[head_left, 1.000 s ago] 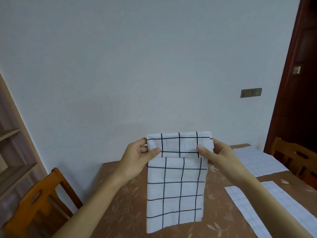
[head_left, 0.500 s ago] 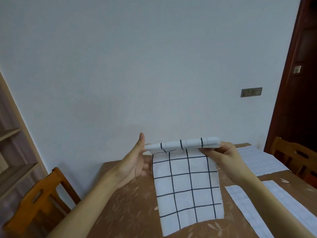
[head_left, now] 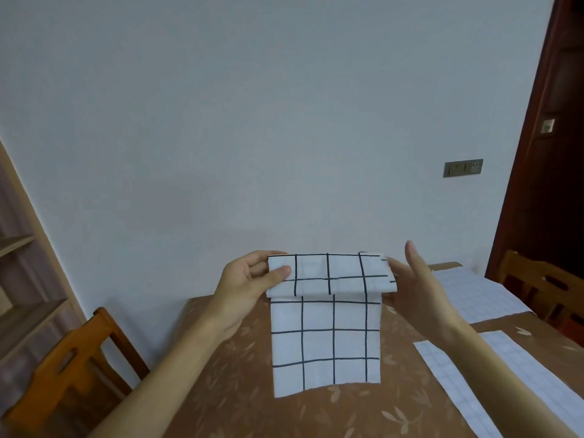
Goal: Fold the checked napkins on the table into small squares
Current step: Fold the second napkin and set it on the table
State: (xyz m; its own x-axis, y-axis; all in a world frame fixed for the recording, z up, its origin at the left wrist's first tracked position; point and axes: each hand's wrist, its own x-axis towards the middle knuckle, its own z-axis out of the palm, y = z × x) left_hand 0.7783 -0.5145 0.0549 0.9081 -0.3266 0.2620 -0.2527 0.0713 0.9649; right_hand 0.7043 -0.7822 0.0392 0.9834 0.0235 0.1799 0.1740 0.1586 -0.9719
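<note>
As its lower end hangs low over the leaf-patterned tabletop, a checked napkin is held up in the air by a person working at the near side; whether the hem brushes the surface cannot be told. Just to the right, a fine-grid cloth lies flat, crossed by the person's right forearm. Higher up, the left hand pinches the napkin's left edge, thumb in front and fingers behind, where the top is turned down over the front as a short flap. The right hand stands at the right edge with fingers straight and gripping nothing; whether its palm touches the fabric is hidden. Beyond, a second fine-grid cloth lies spread at the far right of the tabletop. One wooden chair stands at the left side and a second chair at the right, with shelves on the left and a socket plate on the bare wall.

The work looks part done. The napkin is a narrow strip with one turn begun, its long hanging part is left to fold, and the flat cloths appear untouched. Counted: one napkin in hand, two cloths lying flat (the forearm may hide a join in the nearer), two chairs, no finished square in sight.
</note>
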